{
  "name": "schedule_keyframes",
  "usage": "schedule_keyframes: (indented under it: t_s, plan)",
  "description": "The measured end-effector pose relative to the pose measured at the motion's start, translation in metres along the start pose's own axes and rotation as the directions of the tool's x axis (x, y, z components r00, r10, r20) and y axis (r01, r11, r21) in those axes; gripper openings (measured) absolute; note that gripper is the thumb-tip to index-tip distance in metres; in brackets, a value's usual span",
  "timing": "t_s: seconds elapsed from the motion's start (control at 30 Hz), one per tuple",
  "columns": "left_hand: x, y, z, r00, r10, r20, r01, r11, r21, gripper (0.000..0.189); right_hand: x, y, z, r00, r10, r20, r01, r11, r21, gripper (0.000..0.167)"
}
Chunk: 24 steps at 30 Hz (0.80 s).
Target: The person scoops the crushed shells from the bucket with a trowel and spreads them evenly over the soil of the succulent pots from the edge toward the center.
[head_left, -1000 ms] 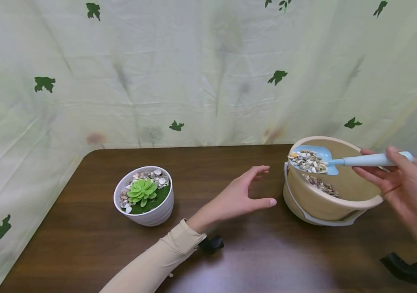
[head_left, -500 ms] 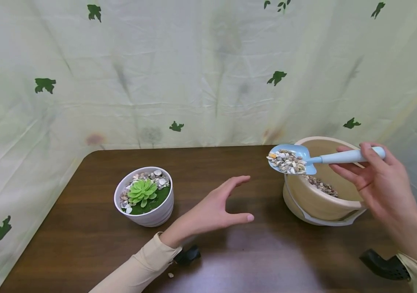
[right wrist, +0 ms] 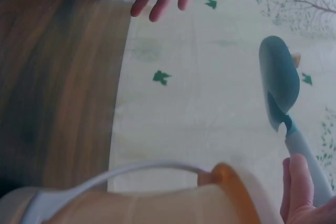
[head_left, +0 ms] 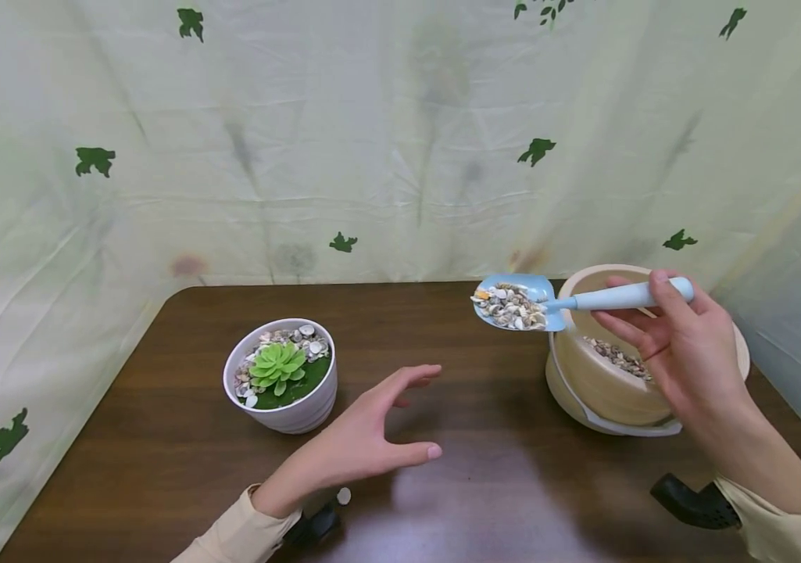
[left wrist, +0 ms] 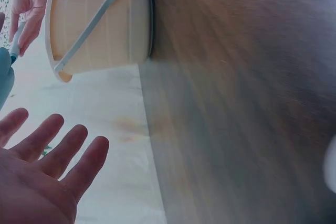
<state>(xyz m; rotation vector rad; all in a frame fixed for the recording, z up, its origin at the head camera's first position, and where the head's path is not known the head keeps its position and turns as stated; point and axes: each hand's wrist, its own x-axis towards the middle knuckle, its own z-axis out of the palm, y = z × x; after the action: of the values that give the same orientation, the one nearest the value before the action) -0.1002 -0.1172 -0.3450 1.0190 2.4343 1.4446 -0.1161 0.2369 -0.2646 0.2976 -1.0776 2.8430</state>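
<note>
My right hand [head_left: 684, 356] grips the pale blue handle of a small garden trowel [head_left: 614, 297]. Its scoop carries a heap of small shells [head_left: 509, 306], held level in the air left of the beige bucket [head_left: 576, 379]. The right wrist view shows the underside of the trowel [right wrist: 278, 74], with the bucket [right wrist: 157, 205] below. Over the table my left hand [head_left: 354, 442] is empty, thumb and fingers spread apart. Just beyond that hand stands a white ribbed pot [head_left: 295, 418] holding a green succulent [head_left: 277, 366], green moss and shells.
More shells [head_left: 618, 358] lie inside the bucket, whose grey handle [left wrist: 86, 32] hangs down its side. One white shell [head_left: 344, 496] lies on the brown table [head_left: 456, 344] by the left wrist. A leaf-patterned curtain [head_left: 400, 156] hangs behind the table.
The right hand has moved left with the loaded trowel, taking the scoop from over the bucket to beyond its left rim. The left hand has drawn back left and toward me.
</note>
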Motion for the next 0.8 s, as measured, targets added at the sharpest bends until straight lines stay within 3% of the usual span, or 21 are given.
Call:
schedule_keyframes:
  t_s: [0.13,0.37,0.53,0.8]
  plan:
    - [-0.017,-0.003,-0.005,1.000,-0.001,-0.022,0.001,1.000,-0.008,0.077,0.002,0.009,0.011,0.998,-0.024,0.052,0.025,1.000,-0.016,0.018]
    - [-0.048,-0.009,-0.017,0.998,-0.049,-0.038,0.048,0.999,-0.024,0.079,0.001,0.027,0.026,0.994,-0.011,0.112,0.027,0.990,-0.137,0.016]
    - [-0.072,-0.017,-0.027,0.998,-0.028,-0.054,0.025,0.997,-0.069,0.077,0.001,0.041,0.036,0.996,0.012,0.093,0.009,0.976,-0.218,0.014]
    - [-0.114,-0.025,-0.049,0.992,-0.039,-0.119,0.032,0.998,-0.059,0.071,0.001,0.063,0.048,0.997,0.059,0.057,-0.039,0.954,-0.298,0.013]
